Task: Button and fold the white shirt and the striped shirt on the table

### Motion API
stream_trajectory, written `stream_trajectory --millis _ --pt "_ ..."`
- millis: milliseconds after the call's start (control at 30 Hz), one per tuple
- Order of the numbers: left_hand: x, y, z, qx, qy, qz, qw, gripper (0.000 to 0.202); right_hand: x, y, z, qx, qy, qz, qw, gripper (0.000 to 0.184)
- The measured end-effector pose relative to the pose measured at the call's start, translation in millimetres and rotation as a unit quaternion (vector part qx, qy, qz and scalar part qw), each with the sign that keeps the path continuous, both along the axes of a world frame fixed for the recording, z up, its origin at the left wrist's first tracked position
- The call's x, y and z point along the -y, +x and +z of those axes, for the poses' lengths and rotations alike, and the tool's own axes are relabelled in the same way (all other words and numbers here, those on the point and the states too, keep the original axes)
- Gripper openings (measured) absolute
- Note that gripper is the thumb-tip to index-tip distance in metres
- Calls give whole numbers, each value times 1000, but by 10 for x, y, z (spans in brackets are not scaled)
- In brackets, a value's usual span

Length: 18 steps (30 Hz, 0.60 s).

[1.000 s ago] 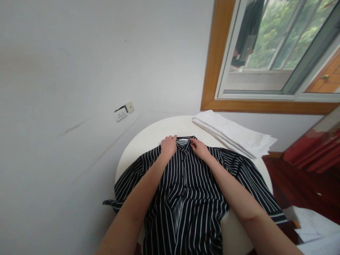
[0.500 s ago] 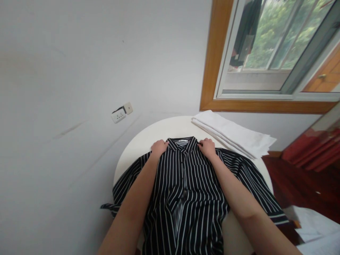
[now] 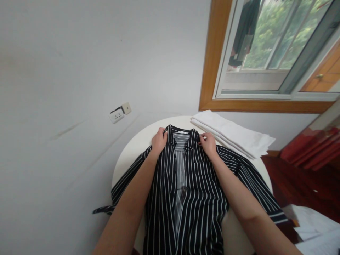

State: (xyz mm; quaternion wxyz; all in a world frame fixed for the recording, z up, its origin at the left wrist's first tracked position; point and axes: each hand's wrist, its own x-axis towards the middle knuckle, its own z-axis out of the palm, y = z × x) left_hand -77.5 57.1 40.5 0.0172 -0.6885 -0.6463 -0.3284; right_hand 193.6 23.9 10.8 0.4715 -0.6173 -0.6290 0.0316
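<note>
A black shirt with white stripes (image 3: 203, 180) lies spread on a round white table (image 3: 132, 150), its collar at the far side. Its front hangs apart, so the paler inside and a small neck label show. My left hand (image 3: 159, 139) pinches the cloth at the left shoulder beside the collar. At the right shoulder, my right hand (image 3: 208, 143) grips the cloth with closed fingers. The sleeves spread out to both sides, and the left cuff juts past the table's edge. My forearms cover parts of the shirt.
Folded white cloth (image 3: 231, 132) lies at the table's far right. Behind it are the wall and a wood-framed window (image 3: 208, 56). A socket (image 3: 117, 115) sits on the wall at left. White sheets (image 3: 316, 223) are low at right, near a red curtain (image 3: 313, 148).
The collar and shoulders have risen toward the far edge, and the shirt's front has parted at the neck. My left hand has moved up with the cloth; the right one slightly.
</note>
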Motion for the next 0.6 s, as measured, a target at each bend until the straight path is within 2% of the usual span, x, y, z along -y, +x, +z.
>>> stream_trajectory --millis 133,200,267,333,400,467,533,600 --pt "34 36 -65 -91 10 17 996 29 -14 -51 -111 8 -15 27 999 24" --pt "58 36 -127 -138 -7 26 990 30 -3 -72 -121 41 -42 51 997 31" --pt "96 35 -171 -169 -20 42 985 33 19 -83 -69 85 -79 69 991 42" --pt "141 50 -169 -181 -18 39 983 33 52 -95 37 130 -112 84 982 43" --pt "181 93 -112 -193 -9 -8 981 29 92 -127 157 170 -130 105 971 34" --pt "205 162 -24 -213 -13 -93 973 27 130 -193 247 207 -137 131 960 30" --pt "212 239 58 -240 -30 -171 955 28 152 -290 283 251 -152 149 944 31" --pt "204 302 104 -268 -44 -207 940 30 147 -391 276 309 -180 150 922 33"
